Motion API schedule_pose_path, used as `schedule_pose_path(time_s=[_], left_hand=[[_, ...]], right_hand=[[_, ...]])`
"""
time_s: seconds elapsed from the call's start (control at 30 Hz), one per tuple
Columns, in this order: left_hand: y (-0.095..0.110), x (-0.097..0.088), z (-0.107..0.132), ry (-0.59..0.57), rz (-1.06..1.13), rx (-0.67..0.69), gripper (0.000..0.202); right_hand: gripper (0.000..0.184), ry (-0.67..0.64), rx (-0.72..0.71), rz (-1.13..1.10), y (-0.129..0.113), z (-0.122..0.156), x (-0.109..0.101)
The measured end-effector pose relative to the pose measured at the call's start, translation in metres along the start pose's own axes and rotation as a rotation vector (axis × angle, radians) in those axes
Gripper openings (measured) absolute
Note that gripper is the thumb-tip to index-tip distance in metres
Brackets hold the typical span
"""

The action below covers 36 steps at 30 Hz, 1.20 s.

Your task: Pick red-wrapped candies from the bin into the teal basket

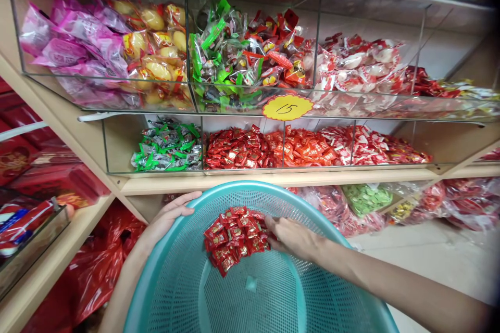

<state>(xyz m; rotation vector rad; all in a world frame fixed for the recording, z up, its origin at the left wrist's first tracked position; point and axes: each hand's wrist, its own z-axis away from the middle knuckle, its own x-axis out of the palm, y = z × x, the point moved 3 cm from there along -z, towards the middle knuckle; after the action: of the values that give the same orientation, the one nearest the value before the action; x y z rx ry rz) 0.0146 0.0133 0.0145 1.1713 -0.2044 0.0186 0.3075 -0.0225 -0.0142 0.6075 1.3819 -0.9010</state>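
A teal plastic mesh basket (pixel 251 195), wide and oval, is tilted toward the shelf in front of me. My left hand (pixel 172 217) grips its rim at the upper left, fingers over the edge. Inside the basket is a heap of small red-wrapped candies (pixel 234 239) with gold print. At the heap's right side, my right hand (pixel 291 237) reaches in with curled fingers against the candies; some fingertips are hidden by the wrappers. Similar red-wrapped candies (pixel 238 150) fill a bin on the lower shelf just behind the basket.
Clear-fronted bins hold green-and-silver candies (pixel 170 145), orange packets (pixel 304 146), pink packets (pixel 84 44) and other sweets. A yellow price tag (pixel 288 108) reads 15. Bagged candies (pixel 367 199) lie beneath the shelf. Red boxes (pixel 58 182) and a red plastic bag (pixel 103 260) are at the left.
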Motion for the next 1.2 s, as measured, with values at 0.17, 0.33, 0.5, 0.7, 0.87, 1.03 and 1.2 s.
schedule_pose_path(time_s=[0.17,0.33,0.5,0.7,0.87,1.03,1.2], left_hand=[[-0.002,-0.001,-0.001,-0.001,0.017,-0.006,0.050],[0.000,-0.001,0.002,0.006,0.023,0.023,0.043],[-0.003,-0.004,0.000,-0.041,0.029,0.027,0.042],[-0.008,-0.006,-0.007,-0.033,0.101,0.008,0.045],[-0.007,-0.002,-0.010,-0.038,0.138,0.038,0.043],[-0.008,-0.002,-0.012,-0.005,0.134,0.044,0.042],[-0.010,-0.006,-0.012,0.023,0.051,0.019,0.046]], right_hand=[[0.026,-0.016,-0.038,-0.021,0.002,-0.006,0.009],[0.018,0.012,-0.017,0.044,0.003,-0.004,0.010],[0.023,0.071,0.016,0.041,0.001,-0.005,-0.041],[0.014,0.338,-0.014,-0.098,0.013,-0.051,-0.134],[0.005,0.287,0.143,-0.077,0.030,-0.103,-0.150],[0.025,0.178,0.248,-0.085,0.045,-0.130,-0.135],[0.026,0.135,0.287,-0.039,0.044,-0.134,-0.132]])
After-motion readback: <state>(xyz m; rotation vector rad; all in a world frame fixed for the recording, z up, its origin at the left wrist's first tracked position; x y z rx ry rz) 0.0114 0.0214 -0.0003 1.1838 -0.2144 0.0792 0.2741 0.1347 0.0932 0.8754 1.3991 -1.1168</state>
